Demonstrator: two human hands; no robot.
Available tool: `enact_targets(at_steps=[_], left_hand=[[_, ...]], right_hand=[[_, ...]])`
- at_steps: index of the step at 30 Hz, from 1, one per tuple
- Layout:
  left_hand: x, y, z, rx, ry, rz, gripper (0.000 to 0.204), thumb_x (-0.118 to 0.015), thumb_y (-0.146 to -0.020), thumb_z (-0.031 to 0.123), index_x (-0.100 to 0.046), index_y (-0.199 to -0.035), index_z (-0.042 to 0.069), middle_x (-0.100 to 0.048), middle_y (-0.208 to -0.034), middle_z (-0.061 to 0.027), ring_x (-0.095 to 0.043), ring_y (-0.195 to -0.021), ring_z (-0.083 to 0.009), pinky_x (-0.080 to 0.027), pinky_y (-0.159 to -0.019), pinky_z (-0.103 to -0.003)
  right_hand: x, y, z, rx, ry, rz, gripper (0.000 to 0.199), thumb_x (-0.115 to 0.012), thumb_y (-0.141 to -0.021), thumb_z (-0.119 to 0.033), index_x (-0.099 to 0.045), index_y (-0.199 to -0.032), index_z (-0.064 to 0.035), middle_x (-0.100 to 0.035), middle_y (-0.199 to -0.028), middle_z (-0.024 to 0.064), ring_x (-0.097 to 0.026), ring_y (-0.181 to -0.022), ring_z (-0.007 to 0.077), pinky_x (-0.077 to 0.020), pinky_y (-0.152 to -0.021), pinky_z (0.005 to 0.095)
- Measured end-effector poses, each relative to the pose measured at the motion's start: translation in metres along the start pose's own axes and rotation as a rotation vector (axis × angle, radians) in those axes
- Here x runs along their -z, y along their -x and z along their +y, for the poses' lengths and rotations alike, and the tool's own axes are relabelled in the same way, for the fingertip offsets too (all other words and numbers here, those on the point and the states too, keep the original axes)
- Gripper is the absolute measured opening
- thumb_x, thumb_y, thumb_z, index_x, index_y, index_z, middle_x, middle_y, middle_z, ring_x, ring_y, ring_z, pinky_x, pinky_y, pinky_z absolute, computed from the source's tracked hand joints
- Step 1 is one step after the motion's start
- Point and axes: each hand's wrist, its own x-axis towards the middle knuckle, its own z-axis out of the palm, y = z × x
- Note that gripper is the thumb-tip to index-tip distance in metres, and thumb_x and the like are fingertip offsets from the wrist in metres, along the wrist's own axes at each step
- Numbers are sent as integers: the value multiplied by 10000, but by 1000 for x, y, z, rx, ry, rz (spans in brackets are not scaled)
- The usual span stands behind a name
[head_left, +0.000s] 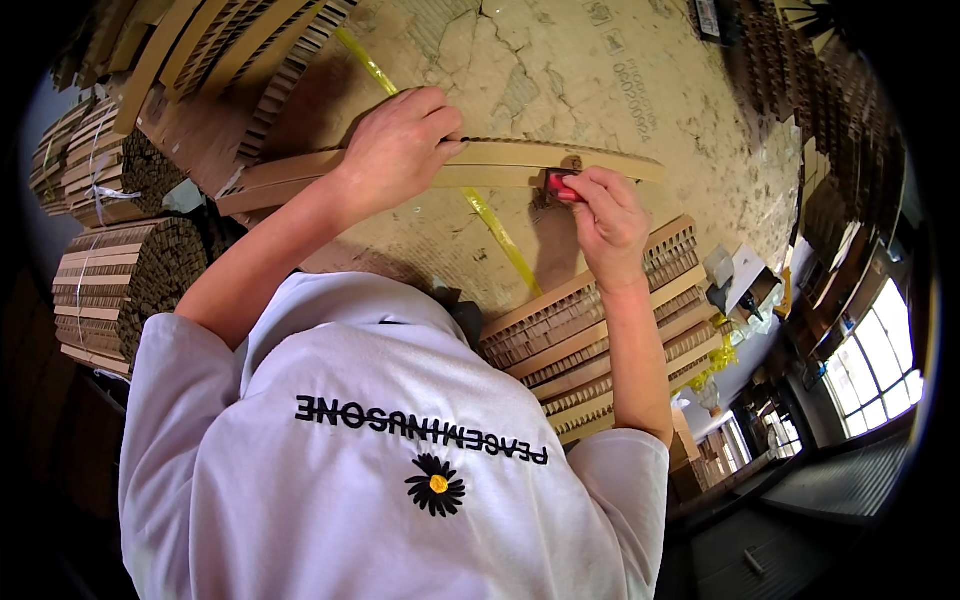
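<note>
Two long cardboard strips (pixel 500 177) lie side by side across the worktop, their ends to my left and right. My left hand (pixel 405 140) rests over them left of the middle, fingers bent and closed at the far strip's edge. In my right hand (pixel 610 215) is a small red and black block-like tool (pixel 560 185), pinched between thumb and fingers. Its dark end is at the near strip, toward the right; the exact kind is hard to make out. A dark brown mark (pixel 571 162) shows on the far strip just beyond it.
A yellow strap (pixel 505 240) runs under the strips across the worn brown worktop (pixel 560 80). Honeycomb-edged cardboard strips (pixel 565 330) are stacked at the near right, and more (pixel 215 45) lie far left. Tied round bundles (pixel 130 290) stand at the left.
</note>
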Motion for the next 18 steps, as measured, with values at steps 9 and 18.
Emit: enact_targets(at_steps=[9, 18], left_hand=[[23, 17, 14, -78, -223, -80, 698, -907, -686, 280, -583, -1258, 44, -571, -1206, -129, -551, -1107, -356, -449, -942, -473], [21, 35, 6, -79, -282, -127, 756, -887, -684, 280, -577, -1326, 27, -573, -1226, -131, -547, -1123, -337, -458, -954, -464]], right_hand=[[-5, -2, 5, -3, 63, 12, 308, -770, -676, 51, -769, -942, -105, -725, -989, 54, -717, -851, 254, -582, -698, 338], [-8, 5, 11, 39, 32, 9, 348, -703, -715, 140, -751, -984, -76, -710, -1016, 103, -715, -859, 305, -589, -726, 372]])
